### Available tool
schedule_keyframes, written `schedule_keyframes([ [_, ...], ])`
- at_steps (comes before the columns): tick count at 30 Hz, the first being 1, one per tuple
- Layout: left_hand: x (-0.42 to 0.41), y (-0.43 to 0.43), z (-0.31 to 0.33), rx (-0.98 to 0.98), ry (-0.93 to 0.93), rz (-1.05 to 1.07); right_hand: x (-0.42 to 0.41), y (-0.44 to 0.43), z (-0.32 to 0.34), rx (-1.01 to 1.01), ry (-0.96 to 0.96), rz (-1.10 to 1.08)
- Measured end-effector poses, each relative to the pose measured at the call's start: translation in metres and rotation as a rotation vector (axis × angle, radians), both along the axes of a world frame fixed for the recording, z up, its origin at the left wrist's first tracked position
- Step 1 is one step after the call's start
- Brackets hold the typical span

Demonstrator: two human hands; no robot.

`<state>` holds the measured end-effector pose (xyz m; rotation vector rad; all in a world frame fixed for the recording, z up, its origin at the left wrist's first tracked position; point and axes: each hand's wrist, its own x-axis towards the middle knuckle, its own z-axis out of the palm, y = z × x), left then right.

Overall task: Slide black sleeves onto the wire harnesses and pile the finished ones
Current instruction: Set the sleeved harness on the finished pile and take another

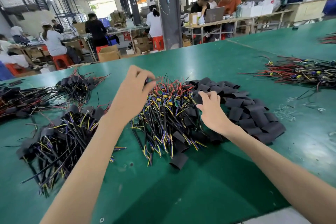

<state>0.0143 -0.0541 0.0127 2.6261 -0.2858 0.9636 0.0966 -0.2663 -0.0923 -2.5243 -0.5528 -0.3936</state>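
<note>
Judging from the head view, the wire harnesses (pixel 167 112) heaped in the middle of the green counter (pixel 181 187) look light and limp; their thin coloured leads tangle together, so one is probably best drawn free by its stiffer black cable or its small board end, not by a loose red lead, which would drag neighbours along; the little components and joints seem the fragile part. The black sleeves (pixel 245 111) lie in an overlapping heap just right of the harnesses, touching them; they appear soft, flattened and very light, and likely need a squeeze at the edges to open the mouth before a harness goes in. The finished pile (pixel 60 138), sleeves on, sits at the left of the counter, with a further heap (pixel 78 85) beyond it.

The left hand (pixel 135 87) is raised over the far edge of the harness heap, wrist bent forward; its fingers (pixel 145 74) are bunched toward the thumb as if pinching; something dark shows at the tips, but blur hides whether they hold anything. The right hand (pixel 211 109) hovers palm down where harnesses meet sleeves; its fingers (pixel 206 94) are loosely curled and spread, gripping nothing.
</note>
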Motion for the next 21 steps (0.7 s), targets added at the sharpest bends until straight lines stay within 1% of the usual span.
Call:
schedule_keyframes([
  [2,-0.014,0.006,-0.025,0.008,0.003,0.009,-0.001,0.002,-0.001,0.026,0.027,0.026],
  [5,-0.025,0.008,-0.050,-0.006,-0.043,0.005,-0.004,0.003,-0.004,0.063,0.020,0.080],
  [10,-0.028,0.004,-0.056,-0.068,-0.122,-0.037,-0.005,0.003,-0.006,0.104,0.031,0.137],
  [14,-0.031,0.002,-0.061,-0.100,-0.109,-0.058,-0.008,0.003,-0.003,0.160,0.070,0.170],
  [21,-0.032,0.000,-0.068,-0.027,-0.102,-0.008,-0.011,0.001,0.004,0.242,0.127,0.178],
])
